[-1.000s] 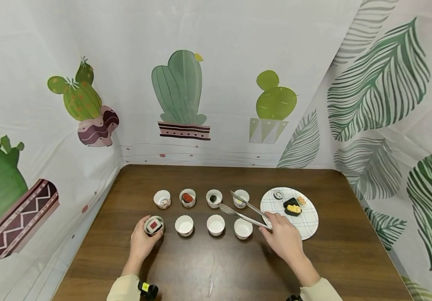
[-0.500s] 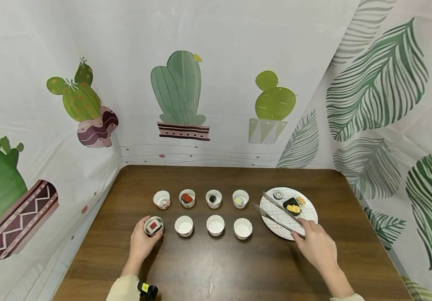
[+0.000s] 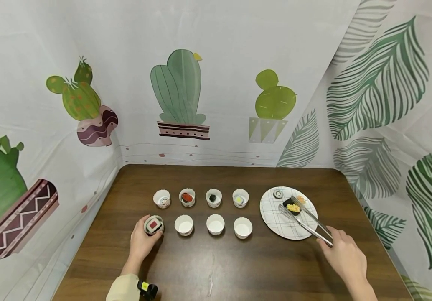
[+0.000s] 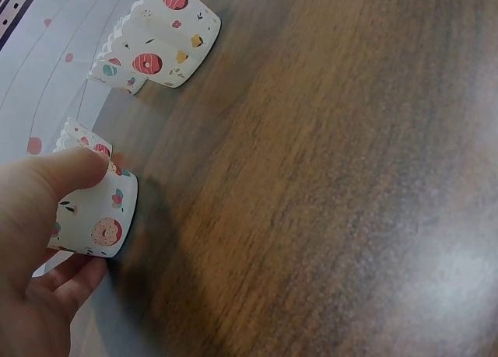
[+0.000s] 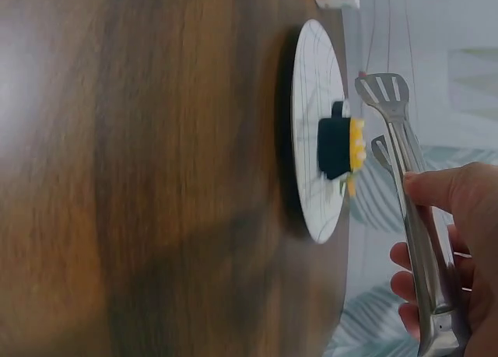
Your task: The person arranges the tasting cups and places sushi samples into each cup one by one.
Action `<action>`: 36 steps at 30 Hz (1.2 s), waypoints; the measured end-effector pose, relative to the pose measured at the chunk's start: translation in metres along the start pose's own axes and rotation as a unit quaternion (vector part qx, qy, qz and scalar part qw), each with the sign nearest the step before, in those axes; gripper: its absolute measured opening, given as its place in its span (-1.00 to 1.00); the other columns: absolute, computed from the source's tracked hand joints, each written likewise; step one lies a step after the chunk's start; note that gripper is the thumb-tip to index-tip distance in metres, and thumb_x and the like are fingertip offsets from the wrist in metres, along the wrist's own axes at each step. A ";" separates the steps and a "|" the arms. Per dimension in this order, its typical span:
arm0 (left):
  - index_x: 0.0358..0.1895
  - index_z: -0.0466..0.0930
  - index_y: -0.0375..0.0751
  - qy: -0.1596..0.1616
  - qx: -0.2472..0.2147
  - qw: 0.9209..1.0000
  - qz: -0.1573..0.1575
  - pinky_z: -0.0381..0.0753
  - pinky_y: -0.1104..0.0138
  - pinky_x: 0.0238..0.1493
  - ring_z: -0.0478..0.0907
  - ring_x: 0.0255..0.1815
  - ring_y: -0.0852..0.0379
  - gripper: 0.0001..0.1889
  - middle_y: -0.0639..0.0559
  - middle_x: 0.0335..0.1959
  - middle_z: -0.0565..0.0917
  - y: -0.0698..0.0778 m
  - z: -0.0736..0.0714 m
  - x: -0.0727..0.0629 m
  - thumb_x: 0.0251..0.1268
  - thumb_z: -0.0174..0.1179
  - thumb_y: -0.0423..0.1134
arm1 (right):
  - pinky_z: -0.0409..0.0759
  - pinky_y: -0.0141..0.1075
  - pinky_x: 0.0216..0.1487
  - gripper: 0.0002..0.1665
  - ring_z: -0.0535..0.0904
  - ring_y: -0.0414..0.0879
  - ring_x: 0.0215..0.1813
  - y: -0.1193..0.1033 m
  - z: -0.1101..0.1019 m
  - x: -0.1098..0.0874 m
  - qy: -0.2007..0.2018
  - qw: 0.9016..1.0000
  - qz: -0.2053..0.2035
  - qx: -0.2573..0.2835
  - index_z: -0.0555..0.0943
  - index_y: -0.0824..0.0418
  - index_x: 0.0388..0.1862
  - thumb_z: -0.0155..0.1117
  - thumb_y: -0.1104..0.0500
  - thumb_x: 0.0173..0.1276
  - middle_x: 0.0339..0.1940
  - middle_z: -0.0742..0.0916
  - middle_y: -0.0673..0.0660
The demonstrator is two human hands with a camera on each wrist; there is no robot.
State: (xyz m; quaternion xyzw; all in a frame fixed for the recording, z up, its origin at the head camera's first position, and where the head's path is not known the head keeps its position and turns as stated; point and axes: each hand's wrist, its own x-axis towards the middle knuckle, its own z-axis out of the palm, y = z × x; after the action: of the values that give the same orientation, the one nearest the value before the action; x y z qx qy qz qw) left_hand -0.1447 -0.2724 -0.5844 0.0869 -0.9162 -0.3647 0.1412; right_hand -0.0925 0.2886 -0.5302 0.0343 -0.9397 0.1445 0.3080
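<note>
My left hand [image 3: 141, 242] grips a white paper baking cup [image 4: 93, 217] with printed donuts at the table's left, thumb on the near side and fingers around the back. Inside that cup sits a square sushi roll [image 3: 153, 225] with a red centre. At the right, my right hand [image 3: 345, 255] holds metal tongs [image 5: 424, 256], their slotted ends spread apart above the plate [image 3: 270, 219]. A sushi piece [image 3: 293, 207] wrapped in black and topped with yellow corn-like bits lies on the plate; the tong ends overlap it in the head view. Nothing shows between the tong ends.
Beside the corn-topped piece lie a small round roll [image 3: 278, 194] and an orange piece [image 3: 301, 200]. Back-row cups hold a red-topped piece [image 3: 187, 197], a dark piece [image 3: 212, 197] and a yellow-green one [image 3: 240, 200]. Front-row cups [image 3: 215, 225] stand nearer me. A patterned cloth hangs behind.
My right hand has moved right with the tongs, from over the right-hand cups to above the corn-topped sushi on the plate. My left hand has stayed at its cup.
</note>
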 end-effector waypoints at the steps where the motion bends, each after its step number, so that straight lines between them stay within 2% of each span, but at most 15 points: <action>1: 0.13 0.37 -0.34 0.000 0.000 1.000 -0.001 0.43 -0.02 -0.09 0.49 -0.05 -0.25 -0.29 -0.32 -0.01 0.52 0.000 0.000 0.000 -0.23 0.42 -0.28 | 0.42 0.09 -0.57 -0.41 0.53 0.30 -0.46 0.003 -0.001 -0.001 0.002 1.000 -0.001 -0.001 0.57 0.41 -0.20 0.47 0.17 -0.29 -0.44 0.64 0.37; 7: 0.15 0.37 -0.33 -0.006 -0.003 1.000 -0.007 0.42 -0.03 -0.07 0.49 -0.04 -0.24 -0.29 -0.32 0.01 0.51 0.001 0.000 0.000 -0.22 0.42 -0.29 | 0.41 0.12 -0.54 -0.42 0.52 0.32 -0.44 0.013 -0.006 -0.007 -0.010 1.000 0.024 -0.004 0.56 0.42 -0.19 0.46 0.19 -0.26 -0.44 0.63 0.38; 12: 0.15 0.36 -0.34 -0.012 -0.005 1.000 -0.010 0.41 -0.03 -0.04 0.47 -0.01 -0.24 -0.28 -0.32 0.02 0.50 0.001 0.000 0.001 -0.21 0.42 -0.31 | 0.41 0.14 -0.52 -0.43 0.51 0.33 -0.42 0.016 -0.007 -0.012 -0.040 0.998 0.048 -0.003 0.55 0.41 -0.18 0.46 0.19 -0.22 -0.43 0.62 0.38; 22: 0.14 0.37 -0.33 0.001 -0.003 1.000 -0.003 0.42 -0.02 -0.06 0.48 -0.02 -0.22 -0.29 -0.29 0.00 0.52 0.000 0.002 0.000 -0.23 0.42 -0.30 | 0.43 0.12 -0.51 -0.47 0.54 0.30 -0.41 0.016 -0.006 -0.021 -0.104 0.992 0.076 -0.013 0.54 0.39 -0.16 0.45 0.15 -0.12 -0.41 0.63 0.34; 25: 0.14 0.38 -0.32 0.000 -0.006 1.000 -0.005 0.41 -0.03 -0.05 0.48 -0.02 -0.22 -0.29 -0.29 0.00 0.52 0.000 0.002 0.001 -0.23 0.42 -0.30 | 0.42 0.13 -0.50 -0.48 0.54 0.31 -0.41 0.015 -0.006 -0.023 -0.100 0.992 0.075 -0.011 0.54 0.39 -0.16 0.44 0.15 -0.11 -0.41 0.63 0.34; 31: 0.15 0.37 -0.33 -0.006 -0.007 1.000 -0.008 0.41 -0.02 -0.03 0.47 0.00 -0.22 -0.28 -0.30 0.01 0.51 0.001 0.001 0.001 -0.22 0.42 -0.31 | 0.41 0.13 -0.55 -0.48 0.53 0.32 -0.45 0.017 -0.007 -0.025 -0.067 0.996 0.050 -0.007 0.55 0.38 -0.19 0.45 0.19 -0.18 -0.44 0.63 0.32; 36: 0.16 0.36 -0.32 -0.010 -0.007 1.000 -0.011 0.41 -0.02 -0.03 0.47 0.00 -0.22 -0.28 -0.29 0.02 0.51 0.001 0.000 0.000 -0.22 0.42 -0.29 | 0.40 0.11 -0.57 -0.49 0.53 0.30 -0.47 0.019 -0.005 -0.025 -0.066 0.997 0.045 -0.006 0.56 0.36 -0.21 0.46 0.19 -0.19 -0.45 0.63 0.31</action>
State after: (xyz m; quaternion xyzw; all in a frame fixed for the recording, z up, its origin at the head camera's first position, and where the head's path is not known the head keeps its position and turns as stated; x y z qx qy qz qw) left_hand -0.1448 -0.2721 -0.5839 0.0920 -0.9139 -0.3736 0.1291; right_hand -0.0723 0.3077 -0.5460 -0.0006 -0.9596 0.1499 0.2383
